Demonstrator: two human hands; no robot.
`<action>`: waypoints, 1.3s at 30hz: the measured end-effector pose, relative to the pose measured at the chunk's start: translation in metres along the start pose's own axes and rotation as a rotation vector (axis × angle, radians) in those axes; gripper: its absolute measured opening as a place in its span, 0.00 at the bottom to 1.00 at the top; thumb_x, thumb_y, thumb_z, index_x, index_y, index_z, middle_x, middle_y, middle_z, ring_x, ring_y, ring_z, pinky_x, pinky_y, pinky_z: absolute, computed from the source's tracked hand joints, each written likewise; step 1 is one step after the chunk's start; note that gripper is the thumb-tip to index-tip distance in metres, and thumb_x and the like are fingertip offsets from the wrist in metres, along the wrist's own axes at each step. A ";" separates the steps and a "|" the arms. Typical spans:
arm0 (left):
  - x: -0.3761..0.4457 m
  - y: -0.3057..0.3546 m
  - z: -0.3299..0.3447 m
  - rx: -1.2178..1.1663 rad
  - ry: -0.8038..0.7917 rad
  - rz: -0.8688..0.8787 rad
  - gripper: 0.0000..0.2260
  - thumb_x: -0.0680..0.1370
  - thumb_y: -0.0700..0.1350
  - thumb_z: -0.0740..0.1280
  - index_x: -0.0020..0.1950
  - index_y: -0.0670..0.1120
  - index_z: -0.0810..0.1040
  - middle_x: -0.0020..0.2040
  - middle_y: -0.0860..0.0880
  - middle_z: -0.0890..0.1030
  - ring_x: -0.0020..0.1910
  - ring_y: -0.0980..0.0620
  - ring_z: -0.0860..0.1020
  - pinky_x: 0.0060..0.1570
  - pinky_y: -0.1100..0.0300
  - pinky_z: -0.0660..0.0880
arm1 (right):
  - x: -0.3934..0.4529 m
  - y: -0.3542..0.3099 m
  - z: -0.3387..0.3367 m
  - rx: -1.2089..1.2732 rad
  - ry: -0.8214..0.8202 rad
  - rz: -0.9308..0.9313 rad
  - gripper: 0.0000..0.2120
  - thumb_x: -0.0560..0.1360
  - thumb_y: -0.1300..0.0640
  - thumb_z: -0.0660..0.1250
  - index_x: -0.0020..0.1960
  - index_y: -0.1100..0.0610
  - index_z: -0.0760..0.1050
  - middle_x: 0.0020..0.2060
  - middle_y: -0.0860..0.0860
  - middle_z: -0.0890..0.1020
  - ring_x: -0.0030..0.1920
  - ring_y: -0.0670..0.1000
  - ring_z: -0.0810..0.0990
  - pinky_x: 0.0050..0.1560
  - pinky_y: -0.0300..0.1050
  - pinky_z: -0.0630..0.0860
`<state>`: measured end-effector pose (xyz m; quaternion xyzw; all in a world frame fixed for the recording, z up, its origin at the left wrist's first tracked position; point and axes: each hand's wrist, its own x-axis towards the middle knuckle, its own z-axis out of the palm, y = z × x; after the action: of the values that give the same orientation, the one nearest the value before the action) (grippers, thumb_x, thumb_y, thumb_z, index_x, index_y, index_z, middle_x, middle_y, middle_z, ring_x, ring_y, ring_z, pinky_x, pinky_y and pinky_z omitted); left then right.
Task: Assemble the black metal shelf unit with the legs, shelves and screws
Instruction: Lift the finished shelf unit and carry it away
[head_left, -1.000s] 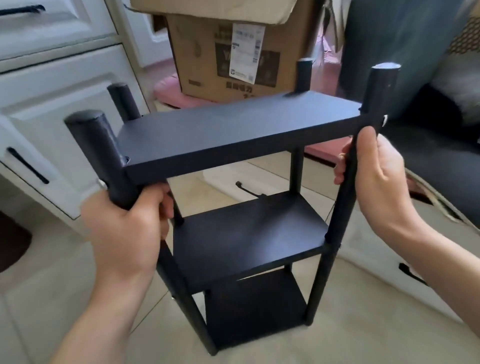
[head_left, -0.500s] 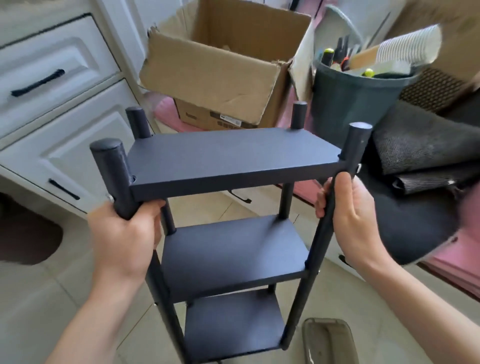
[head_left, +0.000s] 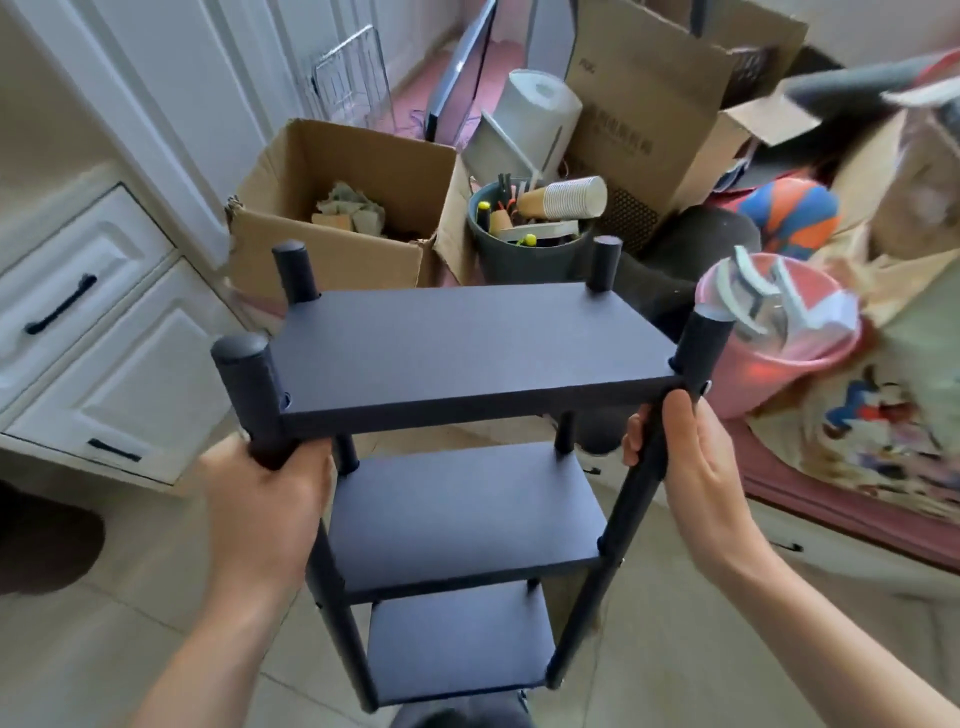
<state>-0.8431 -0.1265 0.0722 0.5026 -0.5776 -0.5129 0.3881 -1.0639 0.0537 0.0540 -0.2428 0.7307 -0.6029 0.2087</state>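
The black shelf unit (head_left: 467, 358) stands upright, long legs pointing up and down. The left hand (head_left: 265, 514) and right hand (head_left: 706, 478) each wrap a front leg under its top shelf. An open cardboard box (head_left: 332, 208) sits behind it.

Printed characters on tall cardboard box (head_left: 644, 130), too blurred to read

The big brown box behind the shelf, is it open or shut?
Open. The cardboard box has its flaps folded out, and crumpled paper shows inside it.

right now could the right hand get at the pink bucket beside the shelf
Probably yes, once freed: the right hand grips the shelf unit's near right leg, and the pink bucket sits just beyond, nothing between.
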 end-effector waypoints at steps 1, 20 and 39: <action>-0.009 0.011 0.003 -0.002 -0.036 -0.005 0.12 0.67 0.42 0.66 0.28 0.45 0.64 0.23 0.52 0.64 0.27 0.49 0.61 0.33 0.55 0.60 | -0.012 -0.007 -0.012 -0.016 0.023 0.013 0.31 0.76 0.31 0.56 0.44 0.63 0.67 0.34 0.53 0.72 0.35 0.54 0.71 0.38 0.43 0.71; -0.178 0.080 0.155 0.161 -0.964 0.111 0.12 0.73 0.25 0.63 0.34 0.33 0.63 0.30 0.45 0.67 0.30 0.53 0.62 0.34 0.56 0.59 | -0.254 -0.027 -0.204 0.084 0.887 0.219 0.30 0.71 0.23 0.53 0.37 0.50 0.69 0.33 0.52 0.72 0.37 0.56 0.68 0.44 0.60 0.66; -0.472 0.069 0.395 0.397 -1.381 0.113 0.03 0.75 0.28 0.68 0.43 0.33 0.76 0.38 0.44 0.78 0.39 0.47 0.73 0.38 0.54 0.67 | -0.408 0.051 -0.501 0.333 1.098 0.389 0.46 0.57 0.14 0.55 0.49 0.55 0.77 0.42 0.52 0.80 0.47 0.52 0.78 0.60 0.53 0.71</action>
<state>-1.1453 0.4130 0.1033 0.0941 -0.7986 -0.5781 -0.1383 -1.0445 0.6998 0.1018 0.2776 0.6584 -0.6972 -0.0573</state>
